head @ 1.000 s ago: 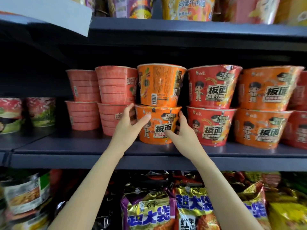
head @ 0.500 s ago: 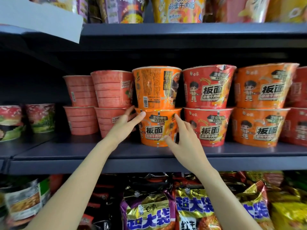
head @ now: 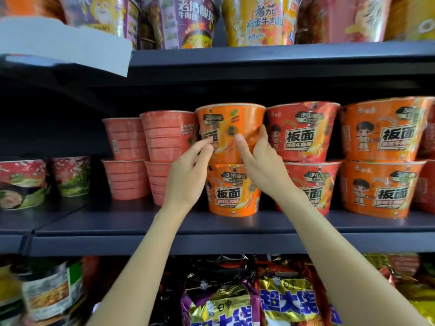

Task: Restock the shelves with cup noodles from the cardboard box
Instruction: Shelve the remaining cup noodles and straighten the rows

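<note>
Both hands are now gripping the top cup (head: 231,131), stacked on the lower cup (head: 231,189) that they flanked a second ago. The left hand (head: 188,170) is curling its fingers at the cup's left side (seemingly touching); the right hand (head: 259,161) is wrapping the right side, fingertips partly hidden. The cup has turned.

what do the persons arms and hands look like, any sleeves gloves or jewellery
Both arms are bare from the lower frame edge up to the wrists: no sleeves show. The left hand and right hand wear no gloves, and no rings, watch or bracelet show on the sides facing the camera. The nails look short and unpainted.
</note>
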Tool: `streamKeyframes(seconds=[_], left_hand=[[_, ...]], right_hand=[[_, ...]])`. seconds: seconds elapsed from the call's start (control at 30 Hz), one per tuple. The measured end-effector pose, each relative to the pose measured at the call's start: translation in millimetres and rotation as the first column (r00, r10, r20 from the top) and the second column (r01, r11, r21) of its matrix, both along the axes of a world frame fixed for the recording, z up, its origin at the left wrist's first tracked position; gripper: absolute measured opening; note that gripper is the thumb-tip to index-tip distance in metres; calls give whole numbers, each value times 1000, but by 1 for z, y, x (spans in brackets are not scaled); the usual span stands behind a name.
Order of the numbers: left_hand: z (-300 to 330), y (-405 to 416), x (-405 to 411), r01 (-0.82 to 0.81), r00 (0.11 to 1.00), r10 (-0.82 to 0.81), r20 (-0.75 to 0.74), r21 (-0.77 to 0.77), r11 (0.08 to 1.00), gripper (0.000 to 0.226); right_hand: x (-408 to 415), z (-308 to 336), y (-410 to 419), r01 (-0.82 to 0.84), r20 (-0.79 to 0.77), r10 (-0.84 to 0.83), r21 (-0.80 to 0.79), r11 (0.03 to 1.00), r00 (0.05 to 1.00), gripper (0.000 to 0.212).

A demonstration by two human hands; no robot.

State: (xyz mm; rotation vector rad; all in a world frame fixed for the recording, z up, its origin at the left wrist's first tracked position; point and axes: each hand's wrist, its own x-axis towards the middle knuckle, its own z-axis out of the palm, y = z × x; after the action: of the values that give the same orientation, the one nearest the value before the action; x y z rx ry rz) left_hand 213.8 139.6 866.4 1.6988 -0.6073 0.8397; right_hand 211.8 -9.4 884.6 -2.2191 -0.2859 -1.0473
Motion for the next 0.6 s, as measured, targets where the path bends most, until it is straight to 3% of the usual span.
streamKeyframes(seconds=[0.1, 0.2, 0.3, 0.47, 0.6], left_hand=[[-3, 2, 7, -2, 998, 11, 68, -125, 992, 28], [10, 4, 29, -48, 992, 31, -122, -137, 989, 36], [13, 0, 40, 93, 959, -125, -253, -135, 987, 46], [5, -2, 34, 76, 993, -88, -83, -135, 988, 57], [7, -4, 34, 58, 994, -68, -84, -118, 991, 78]], right_hand=[[5, 4, -6, 37, -3, -37, 8, 999, 999, 84], [-5, -12, -8, 129, 152, -119, -56, 990, 981, 61], [-9, -22, -11, 161, 231, -133, -108, 981, 964, 52], [-7, -16, -19, 10, 130, -10, 5, 1000, 991, 63], [-4, -11, -25, 68, 108, -66, -15, 998, 992, 61]])
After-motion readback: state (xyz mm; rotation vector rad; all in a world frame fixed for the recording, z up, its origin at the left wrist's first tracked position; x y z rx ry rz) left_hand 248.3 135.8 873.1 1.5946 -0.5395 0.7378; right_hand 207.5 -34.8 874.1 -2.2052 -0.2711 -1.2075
